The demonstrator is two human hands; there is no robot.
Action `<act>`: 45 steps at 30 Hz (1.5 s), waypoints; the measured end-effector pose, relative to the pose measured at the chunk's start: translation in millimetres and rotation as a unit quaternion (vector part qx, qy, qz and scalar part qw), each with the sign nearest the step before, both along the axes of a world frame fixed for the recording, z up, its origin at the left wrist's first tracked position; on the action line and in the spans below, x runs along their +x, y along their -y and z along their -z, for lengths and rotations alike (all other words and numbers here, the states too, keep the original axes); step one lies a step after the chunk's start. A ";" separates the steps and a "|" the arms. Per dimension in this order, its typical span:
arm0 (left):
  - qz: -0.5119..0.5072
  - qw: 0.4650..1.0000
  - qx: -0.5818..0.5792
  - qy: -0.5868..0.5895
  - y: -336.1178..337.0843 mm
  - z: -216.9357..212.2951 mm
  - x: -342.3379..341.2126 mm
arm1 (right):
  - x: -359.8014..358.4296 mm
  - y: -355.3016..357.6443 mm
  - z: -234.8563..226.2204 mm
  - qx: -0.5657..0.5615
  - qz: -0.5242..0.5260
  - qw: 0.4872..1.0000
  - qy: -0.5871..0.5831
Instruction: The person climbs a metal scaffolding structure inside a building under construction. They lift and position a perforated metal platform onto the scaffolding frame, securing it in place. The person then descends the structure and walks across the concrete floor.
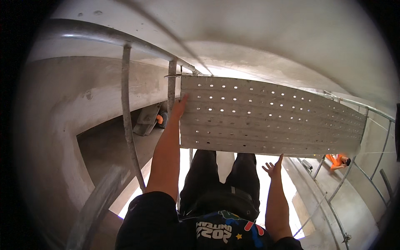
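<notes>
A grey metal scaffold plank [250,131], perforated with rows of small holes, stretches across in front of me from the left frame to the right one. My left hand [180,106] is closed on the plank's left end, with part of the fingers hidden at the edge. Below the plank's near edge, my right hand [273,168] is open with its fingers spread. One digit points up at that edge; whether it touches cannot be made out. Nothing is in the right palm.
Scaffold tubes [126,100] rise at the left under a thick rail [96,33]. More thin tubes [333,196] stand at the right. A person in orange [334,161] is lower down at the right. Curved plastered walls [54,125] surround me.
</notes>
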State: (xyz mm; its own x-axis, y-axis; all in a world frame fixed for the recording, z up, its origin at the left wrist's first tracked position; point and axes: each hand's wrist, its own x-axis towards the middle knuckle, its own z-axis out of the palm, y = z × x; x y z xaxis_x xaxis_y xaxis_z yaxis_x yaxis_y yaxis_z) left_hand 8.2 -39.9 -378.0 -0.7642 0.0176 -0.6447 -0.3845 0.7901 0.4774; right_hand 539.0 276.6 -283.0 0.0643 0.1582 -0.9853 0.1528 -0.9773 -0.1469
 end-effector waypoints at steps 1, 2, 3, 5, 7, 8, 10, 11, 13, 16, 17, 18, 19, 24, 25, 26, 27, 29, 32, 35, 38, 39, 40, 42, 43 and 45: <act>0.006 0.999 0.020 0.029 -10.4 3.1 -1.0 | -0.8 12.8 10.5 0.013 0.049 0.999 -0.014; 0.018 0.997 0.041 0.057 -35.2 -13.0 -7.3 | -4.8 28.6 26.0 0.028 0.103 0.994 -0.030; 0.022 0.995 0.057 0.079 -47.5 -25.0 -10.8 | -12.9 40.9 37.6 0.039 0.149 0.987 -0.051; -0.041 0.984 0.138 0.106 -38.9 -13.5 -7.5 | -25.6 47.6 48.2 0.053 0.173 0.976 -0.120; -0.079 0.976 0.162 0.123 -33.1 -8.6 -0.5 | -38.3 46.6 62.1 0.075 0.176 0.964 -0.185; -0.078 0.979 0.143 0.121 -35.4 -8.7 -4.2 | -76.2 48.9 39.2 0.139 0.099 0.977 -0.129; -0.084 0.980 0.139 0.118 -41.8 -20.8 -13.3 | -74.7 42.2 42.3 0.127 0.083 0.977 -0.153; -0.084 0.979 0.144 0.117 -35.4 -28.7 -12.1 | -70.2 47.0 39.0 0.120 0.078 0.977 -0.159; -0.078 0.983 0.132 0.102 -27.6 -52.6 -17.3 | -77.6 58.8 31.6 0.163 0.116 0.964 -0.178; -0.058 0.990 0.114 0.055 -35.4 -113.8 -16.0 | -86.7 78.6 1.7 0.196 0.157 0.952 -0.175; -0.049 0.990 0.129 0.028 -38.4 -132.4 -14.5 | -92.3 83.3 -9.5 0.206 0.173 0.948 -0.172; -0.064 0.978 0.190 0.054 -32.9 -138.4 -14.6 | -93.7 83.6 -12.1 0.195 0.158 0.954 -0.166; -0.079 0.961 0.251 0.085 -23.6 -139.0 -16.5 | -90.6 86.4 -8.7 0.186 0.144 0.959 -0.158; -0.054 0.971 0.206 0.109 -24.4 -181.4 -29.6 | -97.1 96.5 -53.6 0.271 -0.084 0.950 -0.129; -0.060 0.964 0.229 0.122 -26.3 -188.6 -24.7 | -87.8 101.7 -41.1 0.262 -0.157 0.951 -0.043; -0.042 0.948 0.278 0.146 -6.1 -167.1 -33.9 | -78.6 106.1 -30.0 0.240 -0.225 0.943 0.035; -0.066 0.935 0.301 0.176 -31.2 -202.9 -21.1 | -84.5 98.7 -41.6 0.216 -0.307 0.917 0.134; -0.054 0.962 0.250 0.096 -23.8 -202.0 -18.6 | -120.7 85.1 -113.6 0.143 -0.492 0.804 0.301; -0.011 0.973 0.220 0.063 -31.5 -214.2 -15.5 | -148.0 93.4 -160.1 0.160 -0.772 0.614 0.046; 0.027 0.960 0.256 0.107 -7.7 -200.8 -25.6 | -219.9 184.8 -132.5 0.567 -0.612 0.523 -0.177; 0.044 0.955 0.248 0.155 -23.1 -230.1 -19.5 | -319.8 253.5 -148.3 0.537 -0.709 0.299 -0.345; 0.045 0.956 0.243 0.160 -28.9 -238.4 -20.5 | -341.1 276.0 -155.0 0.552 -0.742 0.209 -0.317; 0.045 0.957 0.239 0.160 -27.7 -240.5 -19.5 | -350.9 294.0 -160.7 0.560 -0.772 0.116 -0.279; 0.037 0.963 0.224 0.148 -23.7 -240.5 -23.9 | -368.8 317.6 -164.9 0.566 -0.788 -0.022 -0.242; 0.028 0.966 0.215 0.142 -18.3 -236.4 -25.1 | -373.1 316.8 -160.5 0.559 -0.787 -0.028 -0.258; 0.037 0.972 0.193 0.127 -26.0 -237.9 -31.9 | -393.1 309.9 -156.2 0.551 -0.786 -0.002 -0.279</act>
State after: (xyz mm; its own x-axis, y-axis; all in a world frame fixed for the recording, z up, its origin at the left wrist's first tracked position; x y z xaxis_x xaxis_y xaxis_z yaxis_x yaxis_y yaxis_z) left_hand -23.8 -13.9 -140.1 -0.5684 0.3444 -0.7472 -0.4783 0.6006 0.6407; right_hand 145.9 -33.3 -126.8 -0.8289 -0.5488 -0.1085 -0.4910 0.8065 -0.3293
